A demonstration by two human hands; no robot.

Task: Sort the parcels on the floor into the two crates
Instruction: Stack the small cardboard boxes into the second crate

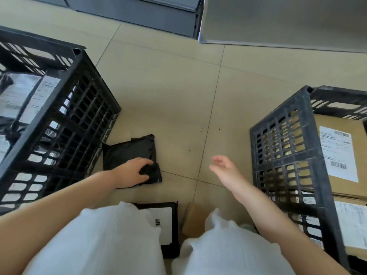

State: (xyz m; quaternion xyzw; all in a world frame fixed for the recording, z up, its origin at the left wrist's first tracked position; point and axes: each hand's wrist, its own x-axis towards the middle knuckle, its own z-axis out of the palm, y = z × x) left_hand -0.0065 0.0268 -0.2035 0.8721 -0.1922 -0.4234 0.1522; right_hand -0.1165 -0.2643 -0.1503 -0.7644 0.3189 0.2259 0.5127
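A black plastic mailer bag (pixel 129 151) lies on the tiled floor beside the left black crate (pixel 59 108). My left hand (pixel 133 171) pinches the bag's near corner. My right hand (pixel 224 169) hovers above the floor with its fingers apart and holds nothing. The left crate holds black bags with white labels. The right black crate (pixel 282 155) holds brown cardboard boxes (pixel 337 153) with shipping labels. Between my knees lie a second black bag with a white label (pixel 166 225) and a small brown box (pixel 193 219), both partly hidden by my legs.
Grey shelving bases (pixel 139 14) and a light metal panel (pixel 278 20) stand along the far side. Beige floor tiles (pixel 178 92) stretch between the two crates. My white trouser legs fill the bottom of the view.
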